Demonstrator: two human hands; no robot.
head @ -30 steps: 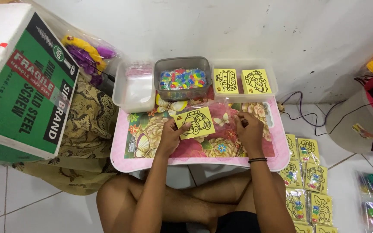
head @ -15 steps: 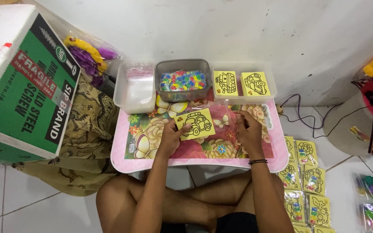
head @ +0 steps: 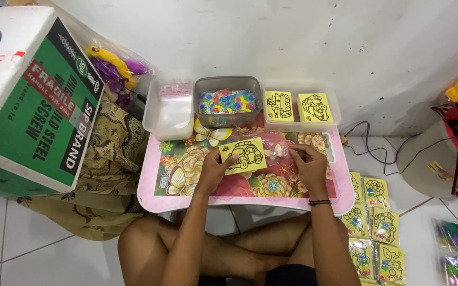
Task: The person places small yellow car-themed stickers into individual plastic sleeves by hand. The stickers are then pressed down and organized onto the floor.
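While it lies tilted on the pink desk (head: 155, 190), a yellow card (head: 244, 155) is pinched at its lower edge by the left hand (head: 214, 170), steadying it; right hand (head: 307, 165), fingers pressed on a clear bag (head: 281, 151); bead tub (head: 227, 100) behind.

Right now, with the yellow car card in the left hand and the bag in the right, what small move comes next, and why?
Probably slide the yellow car card into the clear plastic bag: the left hand holds it beside the bag at the right hand.
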